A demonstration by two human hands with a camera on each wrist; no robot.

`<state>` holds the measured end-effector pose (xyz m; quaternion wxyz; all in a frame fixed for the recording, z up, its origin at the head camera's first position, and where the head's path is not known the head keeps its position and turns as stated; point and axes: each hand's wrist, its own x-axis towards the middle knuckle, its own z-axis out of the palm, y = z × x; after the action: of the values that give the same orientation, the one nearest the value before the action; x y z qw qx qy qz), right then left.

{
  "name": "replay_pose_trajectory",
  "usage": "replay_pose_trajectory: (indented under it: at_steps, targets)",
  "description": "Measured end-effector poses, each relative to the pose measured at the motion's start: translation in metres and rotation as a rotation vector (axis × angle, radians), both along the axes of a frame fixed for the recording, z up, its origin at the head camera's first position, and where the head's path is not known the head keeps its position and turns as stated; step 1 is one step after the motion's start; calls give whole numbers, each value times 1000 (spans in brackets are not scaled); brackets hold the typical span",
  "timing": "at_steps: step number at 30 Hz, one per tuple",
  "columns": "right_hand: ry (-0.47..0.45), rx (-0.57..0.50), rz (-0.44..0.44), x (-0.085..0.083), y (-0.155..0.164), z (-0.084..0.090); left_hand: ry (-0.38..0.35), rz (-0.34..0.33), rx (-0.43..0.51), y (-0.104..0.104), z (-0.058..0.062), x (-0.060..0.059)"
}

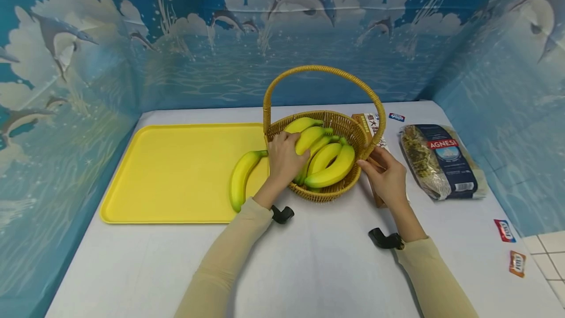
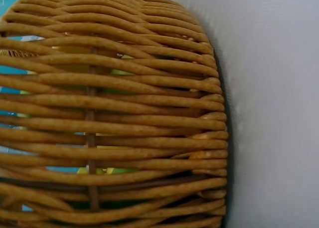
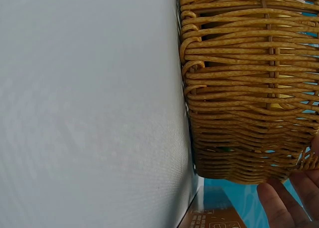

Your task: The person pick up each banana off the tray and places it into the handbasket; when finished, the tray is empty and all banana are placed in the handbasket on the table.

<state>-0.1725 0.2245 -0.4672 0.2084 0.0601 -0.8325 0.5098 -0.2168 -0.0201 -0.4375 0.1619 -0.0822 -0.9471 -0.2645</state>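
A wicker basket with a tall arched handle stands at the table's middle, holding several yellow bananas. My left hand reaches over its left rim, fingers and thumb bent around the end of one banana. At the right side, my right hand grips the basket's rim near the handle's foot, thumb in front. In the right wrist view, its fingers lie against the weave. The left wrist view is filled by the basket's woven side, and the left hand is hidden there.
A yellow tray lies to the left with a single banana across its right end. A brown box is behind and right of the basket. Farther right are an AGNESI pasta bag and small wrapped packets.
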Motion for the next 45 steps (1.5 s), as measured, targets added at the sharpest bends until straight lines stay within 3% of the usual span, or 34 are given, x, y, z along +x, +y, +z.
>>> replay_pose_trajectory:
  at_steps: [6,11,15,19,25,30,33,40,45]
  targets:
    - [-19,8,-11,0,1,0,41,-14,24,0,-2,1]
    - [-35,10,-14,1,1,0,108,-84,129,-3,0,7]
    - [-27,5,-11,1,1,-1,89,-167,192,-11,13,25]
    - [-13,6,-9,0,0,-2,24,-197,273,-32,30,49]
    - [-6,7,-9,-1,0,0,19,-93,385,-87,36,66]
    - [-14,22,-10,-2,0,0,18,38,466,-134,25,71]
    - [-14,27,-12,-2,1,1,-1,83,495,-152,16,70]
    - [-4,5,-11,-1,1,0,-27,99,494,-164,3,61]
    - [-3,-1,-9,0,1,0,-118,100,475,-161,-8,57]
